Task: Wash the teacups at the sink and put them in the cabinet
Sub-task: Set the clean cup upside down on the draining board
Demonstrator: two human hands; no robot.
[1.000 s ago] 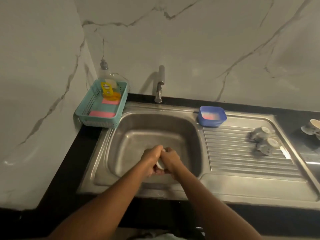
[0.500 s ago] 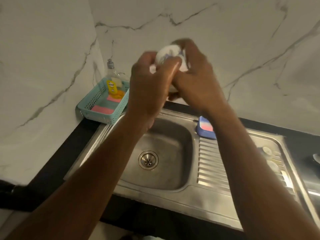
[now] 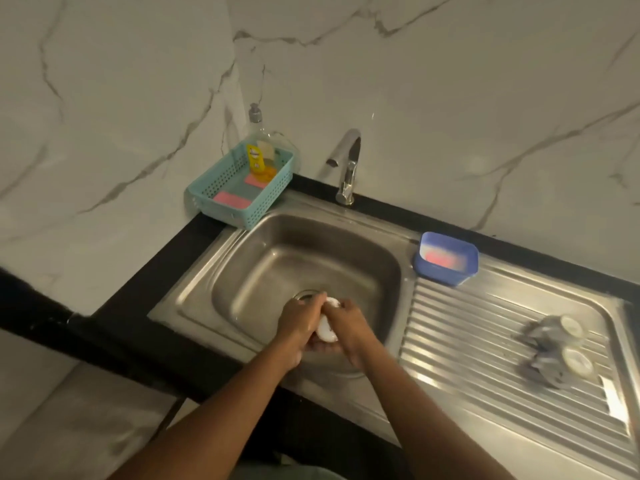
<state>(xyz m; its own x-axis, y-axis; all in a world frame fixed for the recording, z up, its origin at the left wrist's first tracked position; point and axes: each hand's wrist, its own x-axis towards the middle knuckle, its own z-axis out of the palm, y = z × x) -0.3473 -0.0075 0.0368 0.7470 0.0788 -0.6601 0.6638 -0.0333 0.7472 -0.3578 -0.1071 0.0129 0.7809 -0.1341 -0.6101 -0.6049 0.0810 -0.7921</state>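
— What have you got there?
— Your left hand (image 3: 298, 323) and right hand (image 3: 350, 324) grip one white teacup (image 3: 327, 330) over the sink (image 3: 263, 268).
— And beside you?
— Two cups (image 3: 568, 328) lie on the drainer (image 3: 467, 341).

A black counter (image 3: 149, 282) carries a steel sink (image 3: 194, 299). A teal basket (image 3: 207, 199) sits at the sink's back-left corner. A blue tub (image 3: 446, 271) and two teacups (image 3: 554, 332) rest on the drainboard (image 3: 467, 341).

1. Your left hand (image 3: 298, 322) curls its fingers round the white teacup (image 3: 326, 330) from the left side.
2. Your right hand (image 3: 349, 327) grips that cup from the right, its fingers touching the left hand's.
3. Your left forearm (image 3: 221, 403) and right forearm (image 3: 426, 403) reach forward, bare, and converge at the wrists.
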